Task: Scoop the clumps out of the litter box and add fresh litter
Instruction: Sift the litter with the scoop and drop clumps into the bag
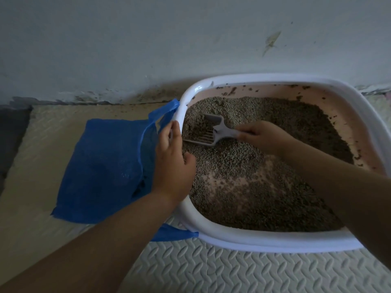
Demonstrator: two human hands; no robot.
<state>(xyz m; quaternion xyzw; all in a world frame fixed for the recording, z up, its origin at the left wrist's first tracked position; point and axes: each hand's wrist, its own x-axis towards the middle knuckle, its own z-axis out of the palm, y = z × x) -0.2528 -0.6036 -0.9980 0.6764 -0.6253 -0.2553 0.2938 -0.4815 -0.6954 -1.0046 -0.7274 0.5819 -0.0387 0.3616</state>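
A pale wall rises behind a patterned foam mat. On the mat against the wall sits the litter box, with a white rim, a pink soiled interior and grey-brown litter scraped thin in the middle. A blue plastic bag lies touching its left side. The left hand grips the box's rim. The right hand grips a white slotted scoop loaded with clumped litter.

A textured foam mat carries the litter box and blue bag.
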